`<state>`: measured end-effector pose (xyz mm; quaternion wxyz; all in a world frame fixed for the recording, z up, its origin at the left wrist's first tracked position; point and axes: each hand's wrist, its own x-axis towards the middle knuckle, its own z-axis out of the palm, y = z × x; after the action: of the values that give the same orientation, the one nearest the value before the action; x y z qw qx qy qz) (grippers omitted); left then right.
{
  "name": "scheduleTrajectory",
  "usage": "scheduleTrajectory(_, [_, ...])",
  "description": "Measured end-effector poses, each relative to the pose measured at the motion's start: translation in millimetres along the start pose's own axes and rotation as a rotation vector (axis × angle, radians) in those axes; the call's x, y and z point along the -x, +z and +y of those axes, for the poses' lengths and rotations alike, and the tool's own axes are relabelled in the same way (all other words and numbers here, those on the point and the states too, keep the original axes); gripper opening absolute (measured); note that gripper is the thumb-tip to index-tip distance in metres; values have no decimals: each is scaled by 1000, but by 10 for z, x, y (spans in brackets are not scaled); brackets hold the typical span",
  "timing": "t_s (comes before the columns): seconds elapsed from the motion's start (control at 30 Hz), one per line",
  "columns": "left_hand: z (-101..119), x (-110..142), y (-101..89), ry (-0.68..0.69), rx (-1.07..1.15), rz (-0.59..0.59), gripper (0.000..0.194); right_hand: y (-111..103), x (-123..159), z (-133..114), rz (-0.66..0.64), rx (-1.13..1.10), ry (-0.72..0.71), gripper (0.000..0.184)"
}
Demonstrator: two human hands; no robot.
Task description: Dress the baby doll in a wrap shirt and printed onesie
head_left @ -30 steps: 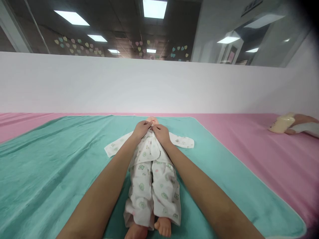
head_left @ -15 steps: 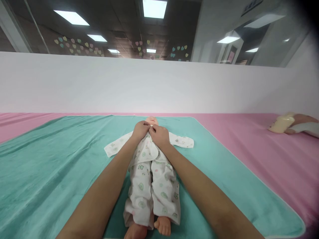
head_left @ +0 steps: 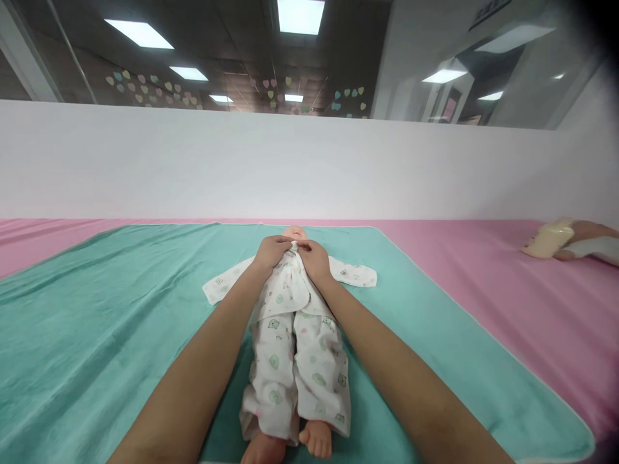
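A baby doll point(head_left: 316, 439) lies on its back with its feet towards me, dressed in a white patterned baby shirt point(head_left: 283, 296) and matching trousers point(head_left: 275, 361). My left hand point(head_left: 273, 251) pinches the shirt at the neckline, just below the doll's chin. Close beside it my right hand point(head_left: 314, 258) grips the other side of the same neckline. A small bunched bit of white cloth shows between my fingertips. Both sleeves spread out sideways. Most of the doll's head lies out of sight beyond my hands.
Under the doll is a teal blanket point(head_left: 120, 335) on a pink sheet point(head_left: 507, 290). On the far right lie a cream-coloured bottle point(head_left: 549, 240) and part of another doll point(head_left: 590, 232). A white wall point(head_left: 309, 167) with glass above it stands behind.
My hands have moved slightly apart at the neckline, and the right one has shifted a little to the right. More white cloth shows between the fingertips.
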<state>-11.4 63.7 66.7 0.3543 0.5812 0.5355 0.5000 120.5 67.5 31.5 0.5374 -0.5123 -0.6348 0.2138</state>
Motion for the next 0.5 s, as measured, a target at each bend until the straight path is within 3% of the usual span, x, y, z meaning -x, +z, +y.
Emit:
scheduleTrajectory(0.27, [-26, -13, 9, 57, 37, -85, 26, 3, -33, 1, -48, 23, -1, 23])
scheduleTrajectory(0.5, [-59, -28, 18, 50, 18, -52, 22, -16, -14, -11, -53, 11, 4, 23])
